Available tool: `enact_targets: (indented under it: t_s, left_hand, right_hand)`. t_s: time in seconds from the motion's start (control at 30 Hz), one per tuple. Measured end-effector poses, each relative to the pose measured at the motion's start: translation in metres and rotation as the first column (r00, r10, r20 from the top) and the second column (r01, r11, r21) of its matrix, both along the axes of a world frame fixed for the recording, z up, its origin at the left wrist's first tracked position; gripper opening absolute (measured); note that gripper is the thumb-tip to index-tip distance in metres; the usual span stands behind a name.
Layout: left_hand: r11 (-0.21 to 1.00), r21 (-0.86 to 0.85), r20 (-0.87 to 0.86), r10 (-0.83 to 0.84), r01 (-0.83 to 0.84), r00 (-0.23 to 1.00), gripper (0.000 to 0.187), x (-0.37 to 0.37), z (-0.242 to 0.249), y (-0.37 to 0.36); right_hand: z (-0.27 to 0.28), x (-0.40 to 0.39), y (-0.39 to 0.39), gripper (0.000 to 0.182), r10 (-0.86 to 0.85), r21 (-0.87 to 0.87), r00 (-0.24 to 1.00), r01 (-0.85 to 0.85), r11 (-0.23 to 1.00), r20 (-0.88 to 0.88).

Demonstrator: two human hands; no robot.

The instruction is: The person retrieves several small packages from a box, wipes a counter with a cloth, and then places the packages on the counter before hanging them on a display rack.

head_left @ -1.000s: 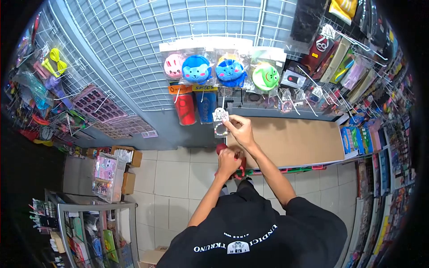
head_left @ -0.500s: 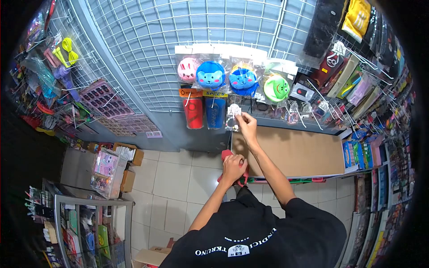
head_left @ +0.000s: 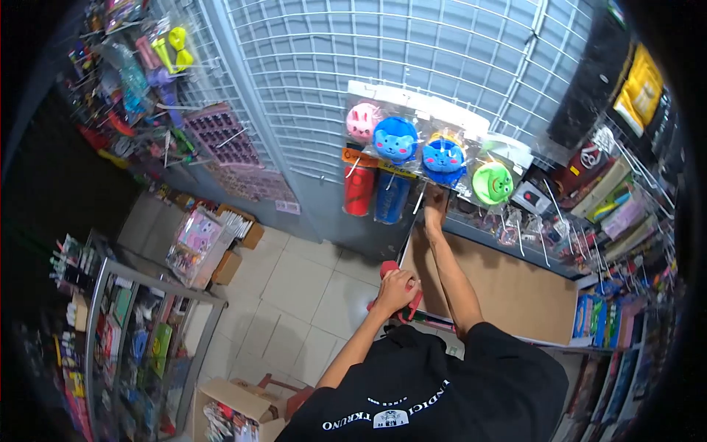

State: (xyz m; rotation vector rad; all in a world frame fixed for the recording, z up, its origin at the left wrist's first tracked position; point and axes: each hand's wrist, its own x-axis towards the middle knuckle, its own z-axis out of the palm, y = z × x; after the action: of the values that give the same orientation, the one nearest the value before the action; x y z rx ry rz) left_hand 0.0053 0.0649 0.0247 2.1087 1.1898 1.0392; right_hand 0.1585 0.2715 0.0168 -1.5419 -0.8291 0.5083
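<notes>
My left hand (head_left: 397, 290) is closed on a red object (head_left: 409, 304) beside the brown tabletop's left edge. Stretched forward under the hanging blue bear pouches, my right hand (head_left: 435, 208) is near the grid wall; its fingertips are hidden behind a pouch (head_left: 443, 158), so what it holds does not show. To its left hang a red packaged item (head_left: 358, 189) and a blue packaged item (head_left: 391, 197). A green frog pouch (head_left: 493, 183) hangs to its right.
A brown board surface (head_left: 508, 287) lies at the right. Metal hooks stick out from the grid wall (head_left: 383, 51). A glass cabinet (head_left: 140, 331) stands at the lower left, with an open carton (head_left: 236, 405) on the floor.
The view has turned, shifting the scene. My right hand has moved up behind the hanging pouches, and the small white-carded packet it held is out of sight. My left hand stays on the red object.
</notes>
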Motion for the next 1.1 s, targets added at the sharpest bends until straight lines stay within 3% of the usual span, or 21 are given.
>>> enact_targets:
  t_s: [0.03,0.13,0.2,0.27,0.33,0.43,0.47,0.57,0.6,0.63,0.67,0.7,0.73,0.77,0.8,0.87,0.93,1.0,1.03,1.07,1.1]
  left_hand:
    - [0.999,-0.048,-0.013,-0.003,0.002,1.0,0.016,0.0,-0.002,-0.005]
    - [0.996,0.062,-0.004,0.063,-0.063,0.998,0.027,0.003,-0.009,-0.006]
    - [0.987,0.093,-0.099,0.141,-0.131,0.985,0.054,-0.003,0.013,-0.017]
    - [0.963,0.137,-0.075,0.243,-0.232,0.967,0.061,-0.01,0.013,-0.032]
    - [0.934,0.049,0.003,0.354,-0.354,0.935,0.06,-0.025,0.003,-0.058]
    - [0.816,-0.171,0.028,0.565,-0.553,0.825,0.057,-0.055,-0.034,-0.118]
    - [0.748,-0.378,0.035,0.601,-0.546,0.798,0.055,-0.066,-0.049,-0.145]
    - [0.496,-0.589,-0.152,0.707,-0.638,0.69,0.039,-0.093,-0.134,-0.249]
    - [0.35,-0.579,-0.355,0.705,-0.736,0.614,0.04,-0.096,-0.182,-0.294]
    - [0.178,-0.668,-0.392,0.741,-0.722,0.546,0.045,-0.097,-0.215,-0.342]
    - [-0.095,-0.754,-0.495,0.733,-0.65,0.467,0.049,-0.094,-0.205,-0.381]
    - [-0.255,-0.59,-0.602,0.771,-0.766,0.206,0.049,-0.074,-0.269,-0.436]
    - [-0.437,-0.621,-0.657,0.743,-0.651,0.128,0.05,-0.063,-0.244,-0.465]
    - [-0.565,-0.619,-0.656,0.754,-0.546,-0.036,0.051,-0.045,-0.264,-0.504]
    - [-0.622,-0.613,-0.647,0.749,-0.487,-0.141,0.046,-0.024,-0.274,-0.536]
    - [-0.617,-0.785,-0.61,0.785,-0.058,-0.108,0.05,0.01,-0.242,-0.566]
    - [-0.56,-0.808,-0.555,0.828,-0.183,-0.08,0.046,0.059,-0.241,-0.594]
    - [-0.362,-0.925,-0.357,0.932,-0.118,-0.067,0.042,0.096,-0.253,-0.607]
    - [-0.125,-0.981,-0.11,0.988,-0.146,-0.105,0.039,0.12,-0.276,-0.621]
    - [0.116,-0.976,0.141,0.981,-0.185,-0.129,0.038,0.132,-0.29,-0.633]
    - [0.142,-0.965,0.178,0.972,-0.218,-0.152,0.042,0.133,-0.289,-0.64]
  right_hand:
    - [-0.001,0.0,-0.014,0.041,-0.007,0.036,0.999,0.005,0.999,0.033]
    - [-0.009,-0.004,-0.069,0.039,-0.016,0.096,0.988,0.001,0.995,0.157]
    - [-0.018,-0.01,-0.108,0.034,0.021,0.017,0.986,-0.024,1.0,0.163]
    - [0.014,-0.015,-0.161,0.027,0.372,-0.135,0.909,-0.398,0.907,-0.187]
    - [0.009,-0.017,-0.189,0.027,0.568,-0.178,0.817,-0.576,0.798,-0.096]
    - [-0.013,-0.016,-0.207,0.033,0.83,-0.159,0.538,-0.816,0.556,0.146]
    - [-0.022,-0.02,-0.211,0.036,0.866,-0.173,0.483,-0.849,0.499,0.126]
    - [-0.042,-0.027,-0.216,0.044,0.927,-0.199,0.372,-0.905,0.375,0.053]
    - [-0.045,-0.028,-0.213,0.045,0.935,-0.202,0.346,-0.913,0.354,0.074]
    - [-0.045,-0.025,-0.211,0.047,0.941,-0.211,0.326,-0.917,0.339,0.093]
    - [-0.045,-0.021,-0.209,0.048,0.944,-0.218,0.31,-0.919,0.329,0.115]
    - [-0.044,-0.019,-0.206,0.049,0.95,-0.24,0.276,-0.922,0.304,0.143]
    - [-0.047,-0.018,-0.203,0.048,0.946,-0.235,0.297,-0.918,0.32,0.127]
    - [-0.051,-0.015,-0.201,0.047,0.94,-0.231,0.321,-0.912,0.339,0.114]
    - [-0.052,-0.012,-0.201,0.046,0.933,-0.228,0.345,-0.904,0.361,0.105]
    - [-0.052,-0.003,-0.2,0.047,0.889,-0.161,0.453,-0.875,0.457,0.06]
    - [-0.081,0.016,-0.195,0.046,0.811,-0.098,0.572,-0.82,0.563,-0.126]
    - [-0.103,0.031,-0.204,0.048,0.603,-0.226,0.791,-0.573,0.788,0.1]
    - [-0.12,0.042,-0.211,0.048,0.467,-0.256,0.857,-0.411,0.875,0.219]
    - [-0.174,0.077,-0.209,0.047,0.382,-0.27,0.847,-0.295,0.917,0.371]
    - [-0.194,0.083,-0.216,0.045,0.371,-0.308,0.848,-0.263,0.914,0.378]
